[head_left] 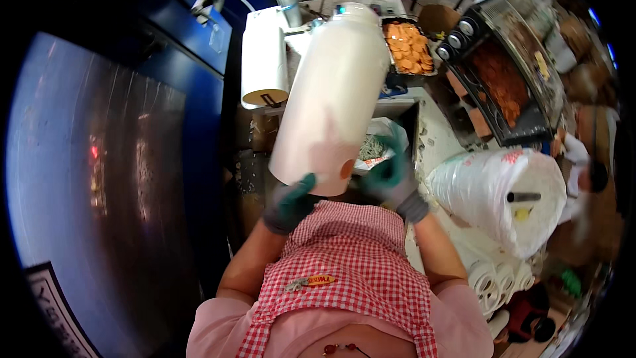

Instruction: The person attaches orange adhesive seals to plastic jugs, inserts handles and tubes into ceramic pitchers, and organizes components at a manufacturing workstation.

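A large white plastic bottle (331, 86) is tilted in front of me, its neck away from me and its base near my apron. My left hand (290, 204), in a grey and green glove, is closed on the near left edge of the base, thumb on top. An orange round disc (346, 170) lies against the bottle's wall near the base. My right hand (392, 176), gloved the same way, is to the right of that disc, apart from the bottle. Its fingers point up and are spread, somewhat blurred, with nothing visible in them.
A tray of orange discs (409, 46) is at the back, beside a small oven (503, 76) holding more discs. A plastic-wrapped roll (493, 192) stands right. Left are a white cylindrical device (264, 59) and blue metal panels (99, 159). Another person (527, 315) is at lower right.
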### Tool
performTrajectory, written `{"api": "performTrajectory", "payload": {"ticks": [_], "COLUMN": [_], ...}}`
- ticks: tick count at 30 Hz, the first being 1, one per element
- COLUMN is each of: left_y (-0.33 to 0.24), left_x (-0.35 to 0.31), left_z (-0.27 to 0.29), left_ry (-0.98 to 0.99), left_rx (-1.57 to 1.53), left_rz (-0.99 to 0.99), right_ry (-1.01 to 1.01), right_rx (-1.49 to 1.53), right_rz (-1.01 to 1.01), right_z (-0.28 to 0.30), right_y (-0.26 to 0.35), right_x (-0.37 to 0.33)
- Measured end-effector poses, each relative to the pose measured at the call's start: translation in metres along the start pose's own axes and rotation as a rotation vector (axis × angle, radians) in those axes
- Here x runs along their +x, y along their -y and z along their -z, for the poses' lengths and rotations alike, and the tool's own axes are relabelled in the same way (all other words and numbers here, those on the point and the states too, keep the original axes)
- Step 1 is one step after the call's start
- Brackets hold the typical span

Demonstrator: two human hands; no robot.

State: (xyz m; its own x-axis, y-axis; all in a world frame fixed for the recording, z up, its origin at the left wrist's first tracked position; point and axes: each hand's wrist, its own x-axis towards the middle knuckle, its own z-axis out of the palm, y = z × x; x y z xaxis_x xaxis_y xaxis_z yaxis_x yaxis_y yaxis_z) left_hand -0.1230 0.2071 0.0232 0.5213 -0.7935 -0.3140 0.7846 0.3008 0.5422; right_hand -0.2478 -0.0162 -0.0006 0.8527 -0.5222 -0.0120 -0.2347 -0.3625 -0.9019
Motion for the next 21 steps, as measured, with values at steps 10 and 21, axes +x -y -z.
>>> {"api": "performTrajectory", "payload": {"ticks": [10,21], "left_y": [-0.013,-0.154], "left_x": [-0.034,0.23], "left_z": [0.066,0.373], "left_ry": [0.277,-0.579], "left_rx": [0.629,1.439], "left_rz": [0.347,-0.239], "right_ry": [-0.139,-0.166], "right_rx": [-0.287,-0.383], "right_rz": [0.385,-0.14], "right_z": [-0.057,-0.077], "right_y": [-0.018,-0.066], "right_x": [-0.019,-0.053]}}
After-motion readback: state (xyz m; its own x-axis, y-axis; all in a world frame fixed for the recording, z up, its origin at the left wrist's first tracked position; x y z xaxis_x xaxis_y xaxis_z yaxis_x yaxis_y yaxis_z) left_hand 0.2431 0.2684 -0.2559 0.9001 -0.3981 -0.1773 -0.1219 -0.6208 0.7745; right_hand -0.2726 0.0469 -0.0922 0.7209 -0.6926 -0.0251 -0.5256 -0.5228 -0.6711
